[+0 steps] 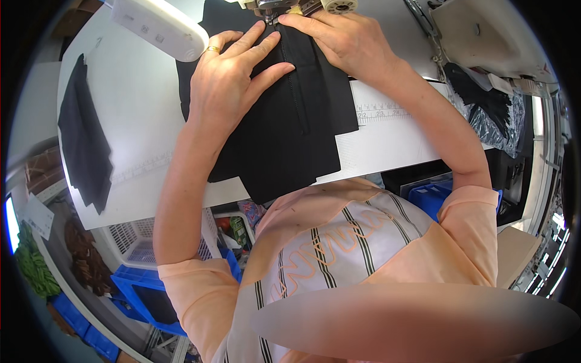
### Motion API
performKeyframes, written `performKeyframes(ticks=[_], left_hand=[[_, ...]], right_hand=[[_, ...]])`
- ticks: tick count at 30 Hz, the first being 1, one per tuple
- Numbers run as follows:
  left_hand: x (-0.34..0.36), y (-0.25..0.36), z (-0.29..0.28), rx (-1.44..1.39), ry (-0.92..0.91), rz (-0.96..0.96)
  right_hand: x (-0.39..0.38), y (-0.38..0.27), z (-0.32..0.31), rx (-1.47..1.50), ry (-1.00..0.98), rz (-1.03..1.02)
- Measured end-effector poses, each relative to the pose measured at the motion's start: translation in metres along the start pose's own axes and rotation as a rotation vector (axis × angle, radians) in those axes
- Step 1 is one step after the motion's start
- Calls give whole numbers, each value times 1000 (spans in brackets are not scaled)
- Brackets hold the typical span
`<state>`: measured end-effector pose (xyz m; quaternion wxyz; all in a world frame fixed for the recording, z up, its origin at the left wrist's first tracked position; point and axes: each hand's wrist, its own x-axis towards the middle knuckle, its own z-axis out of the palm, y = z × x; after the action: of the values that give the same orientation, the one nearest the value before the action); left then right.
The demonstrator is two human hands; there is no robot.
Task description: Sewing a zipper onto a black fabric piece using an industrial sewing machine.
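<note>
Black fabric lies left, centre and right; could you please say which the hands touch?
The centre fabric: the left hand and right hand rest on it; the left fabric and right fabric lie untouched.

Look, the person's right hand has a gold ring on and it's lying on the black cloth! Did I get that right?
Not quite: the head view shows the gold ring on the left hand. That hand is indeed lying on the black cloth.

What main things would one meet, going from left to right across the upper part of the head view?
Loose black cloth → white rounded device → left hand → right hand → clear plastic wrapping.
</note>
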<state>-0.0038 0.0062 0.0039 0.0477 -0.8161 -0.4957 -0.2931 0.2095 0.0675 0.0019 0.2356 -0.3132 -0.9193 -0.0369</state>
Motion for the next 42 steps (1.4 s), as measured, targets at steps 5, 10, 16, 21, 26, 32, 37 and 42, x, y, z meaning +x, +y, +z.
performKeyframes(ticks=[5,10,16,21,26,32,37,42], left_hand=[[-1,-2,2,9,6,10],[-3,-5,8,-24,69,19],[-5,-8,13,-29,83,45],[-7,-10,13,-13,80,45],[-8,-11,15,-22,108,56],[-7,-11,15,-21,125,21],[-7,-11,14,-18,113,10],[-5,-10,12,-13,119,23]], right_hand=[[3,7,-5,-63,54,-133],[-5,5,-20,24,97,-200],[-44,-28,-50,106,-18,-85],[-40,-25,-49,286,13,11],[0,11,-36,1423,-367,1044],[22,8,-3,1487,-181,907],[23,7,-4,1355,-172,925],[27,4,-10,1354,-185,875]])
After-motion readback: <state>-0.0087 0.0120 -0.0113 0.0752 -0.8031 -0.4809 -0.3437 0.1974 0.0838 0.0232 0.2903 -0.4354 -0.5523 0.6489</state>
